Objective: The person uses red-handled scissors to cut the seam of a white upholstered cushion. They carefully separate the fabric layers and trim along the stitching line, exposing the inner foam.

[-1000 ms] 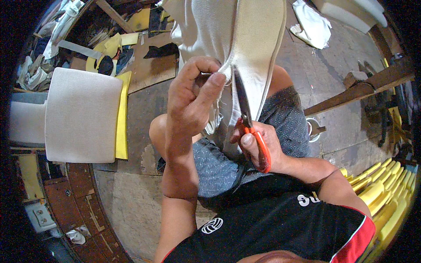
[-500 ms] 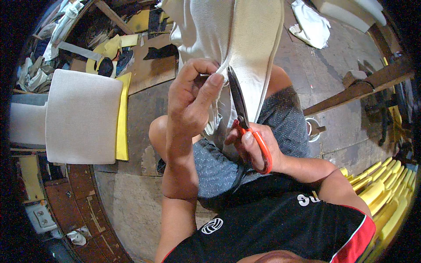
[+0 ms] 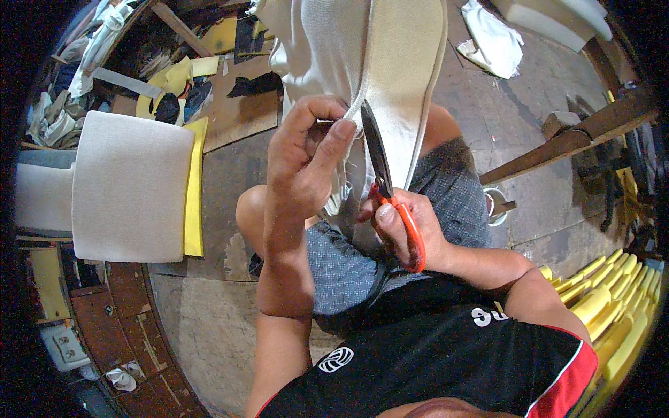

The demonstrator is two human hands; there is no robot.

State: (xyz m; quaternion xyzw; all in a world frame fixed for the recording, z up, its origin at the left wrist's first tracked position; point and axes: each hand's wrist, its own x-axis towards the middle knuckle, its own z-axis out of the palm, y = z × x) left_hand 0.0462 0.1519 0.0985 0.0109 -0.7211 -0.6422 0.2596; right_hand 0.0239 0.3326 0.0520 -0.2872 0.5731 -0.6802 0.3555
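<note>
Cream cloth [image 3: 408, 52] here, smooth but fraying: left fingers [image 3: 341, 130] pinch its corded seam, right fingers [image 3: 385, 214] wrap orange-handled scissors [image 3: 377, 153], dark blades alongside!

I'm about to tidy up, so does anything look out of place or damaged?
Yes: a white cloth lies crumpled on the floor at upper right, one edge ragged, as if dropped. Loose threads hang by the left hand, making the pale fabric look frayed.

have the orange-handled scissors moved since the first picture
Yes, slightly: the orange-handled scissors have shifted a little to the left, judged by their blades against the white bucket on the floor.
</note>
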